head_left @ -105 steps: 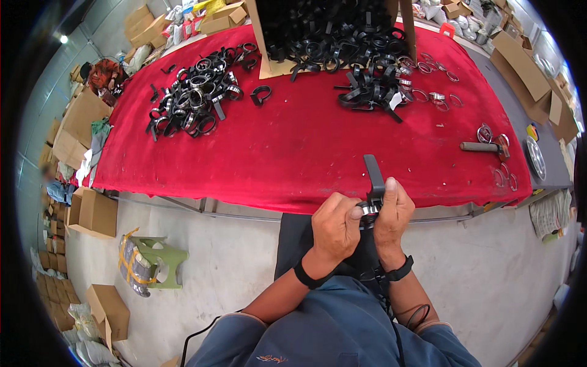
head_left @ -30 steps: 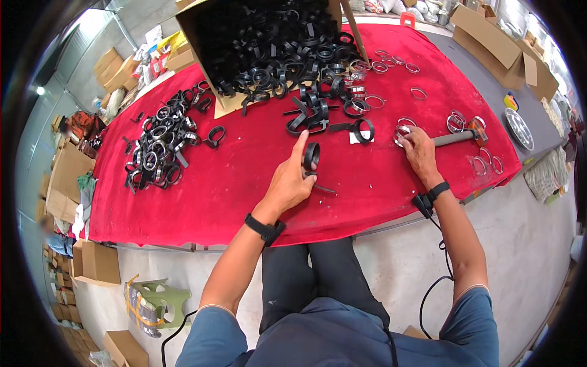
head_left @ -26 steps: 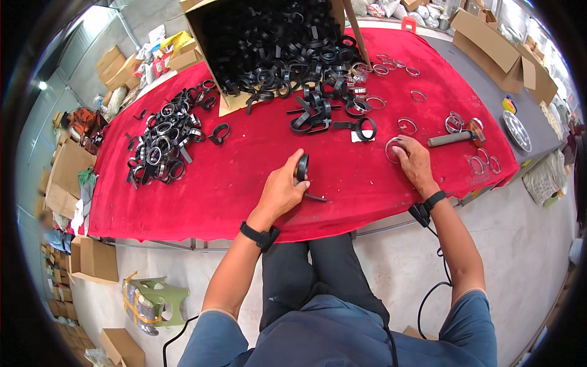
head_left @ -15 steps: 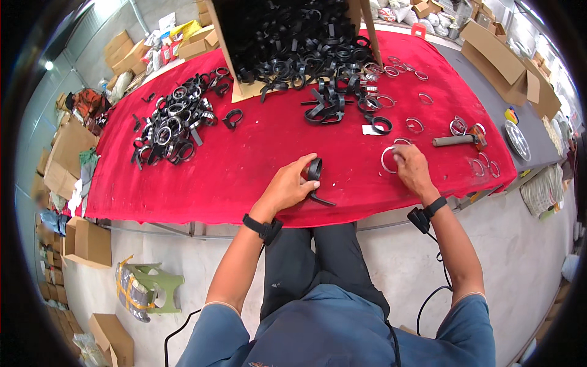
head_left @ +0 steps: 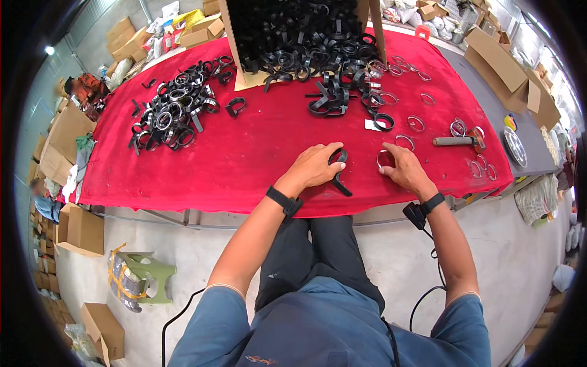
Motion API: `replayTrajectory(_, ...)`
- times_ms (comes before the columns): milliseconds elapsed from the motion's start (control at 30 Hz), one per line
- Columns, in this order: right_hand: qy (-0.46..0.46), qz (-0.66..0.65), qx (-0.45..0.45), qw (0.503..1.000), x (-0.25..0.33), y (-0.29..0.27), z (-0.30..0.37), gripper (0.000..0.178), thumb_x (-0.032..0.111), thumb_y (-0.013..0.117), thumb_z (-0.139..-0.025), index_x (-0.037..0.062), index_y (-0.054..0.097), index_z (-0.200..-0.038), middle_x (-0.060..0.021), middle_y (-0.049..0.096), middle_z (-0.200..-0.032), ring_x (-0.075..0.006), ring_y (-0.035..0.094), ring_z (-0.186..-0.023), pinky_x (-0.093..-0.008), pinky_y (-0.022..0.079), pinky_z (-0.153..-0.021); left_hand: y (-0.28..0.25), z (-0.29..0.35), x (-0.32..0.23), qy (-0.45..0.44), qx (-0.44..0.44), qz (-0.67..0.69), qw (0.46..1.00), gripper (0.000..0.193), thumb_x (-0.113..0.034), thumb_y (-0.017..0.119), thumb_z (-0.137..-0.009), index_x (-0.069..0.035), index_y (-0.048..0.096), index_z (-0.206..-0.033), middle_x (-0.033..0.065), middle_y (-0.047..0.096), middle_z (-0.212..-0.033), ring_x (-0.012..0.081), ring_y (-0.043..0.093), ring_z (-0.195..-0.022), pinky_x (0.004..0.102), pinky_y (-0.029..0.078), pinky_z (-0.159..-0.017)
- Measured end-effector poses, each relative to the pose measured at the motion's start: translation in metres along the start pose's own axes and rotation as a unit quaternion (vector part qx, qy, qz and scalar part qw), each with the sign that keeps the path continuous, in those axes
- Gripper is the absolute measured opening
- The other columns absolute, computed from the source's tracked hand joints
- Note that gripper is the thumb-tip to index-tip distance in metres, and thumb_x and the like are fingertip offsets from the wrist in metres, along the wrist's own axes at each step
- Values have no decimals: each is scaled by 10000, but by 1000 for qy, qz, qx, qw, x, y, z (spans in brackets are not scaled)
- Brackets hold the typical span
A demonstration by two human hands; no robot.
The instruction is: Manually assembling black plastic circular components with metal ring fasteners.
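My left hand (head_left: 315,166) grips a black ring with a strap-like tail (head_left: 340,178), held just above the red cloth near the table's front edge. To its right, my right hand (head_left: 406,170) pinches a thin silver ring (head_left: 380,160) between thumb and fingers. The two rings are apart, with open ends facing each other across a short gap. Another silver ring (head_left: 405,142) lies beyond my right hand. A black ring (head_left: 384,122) without a visible tail rests partly on a white label (head_left: 372,125).
A heap of black rings, many with silver bands (head_left: 174,113), lies at the left. Black rings fill a tipped cardboard box (head_left: 378,37) at the back. Loose silver rings (head_left: 416,123) and a hammer (head_left: 454,141) lie at the right. A green stool (head_left: 160,278) stands on the floor.
My left hand has moved right and slightly away from me with the black ring. My right hand has lifted the silver ring off the cloth and brought it left, nearer the black one.
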State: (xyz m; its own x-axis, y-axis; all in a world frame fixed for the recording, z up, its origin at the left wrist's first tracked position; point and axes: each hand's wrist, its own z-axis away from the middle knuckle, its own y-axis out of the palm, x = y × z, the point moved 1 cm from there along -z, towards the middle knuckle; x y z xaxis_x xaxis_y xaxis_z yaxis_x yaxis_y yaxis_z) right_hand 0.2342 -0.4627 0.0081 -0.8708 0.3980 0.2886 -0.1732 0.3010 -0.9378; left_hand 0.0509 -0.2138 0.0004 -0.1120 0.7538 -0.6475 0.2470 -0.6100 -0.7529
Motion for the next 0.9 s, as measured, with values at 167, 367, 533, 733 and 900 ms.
replayTrajectory(167, 75, -775, 24, 627, 22, -13, 18, 730, 330, 731, -1017, 40, 411, -1605, -261, 647, -1411, -355, 644, -1323, -478, 537, -1090, -5, 8, -14, -21, -28, -16, 999, 671, -414, 836, -850, -101, 661, -1417, 225, 697, -1168, 386, 681, -1116, 459, 533, -1002)
replayTrajectory(367, 17, -882, 16, 471, 72, -9, 48, 781, 450, 680, -999, 34, 415, -1604, -347, 534, -1519, -446, 593, -1364, -522, 536, -1104, -7, 37, -61, -18, -82, 152, 985, 677, -348, 905, -772, -90, 682, -1356, 168, 675, -1123, 269, 684, -986, 400, 556, -911)
replayTrajectory(533, -4, -907, -33, 419, 93, 12, 63, 795, 475, 656, -967, 2, 459, -1574, -329, 554, -1482, -414, 612, -1292, -533, 519, -1108, 7, 61, -86, -82, -53, 320, 942, 746, -162, 941, -757, 6, 593, -1395, 73, 643, -1237, 103, 644, -1007, 268, 563, -784)
replayTrajectory(733, -57, -914, -24, 401, 101, 15, 77, 834, 565, 657, -919, 39, 512, -1550, -289, 572, -1394, -387, 600, -1234, -502, 514, -1050, 3, 98, -96, -51, -9, 559, 828, 873, -72, 919, -816, 30, 462, -1553, 132, 556, -1457, 242, 608, -1316, 339, 597, -979)
replayTrajectory(900, -96, -931, -13, 352, 98, 20, 85, 829, 613, 646, -912, 60, 547, -1522, -258, 579, -1313, -369, 585, -1169, -476, 552, -927, -10, 119, -114, -25, 62, 624, 778, 981, -30, 860, -861, 53, 286, -1653, 192, 384, -1643, 360, 467, -1516, 433, 599, -1056)
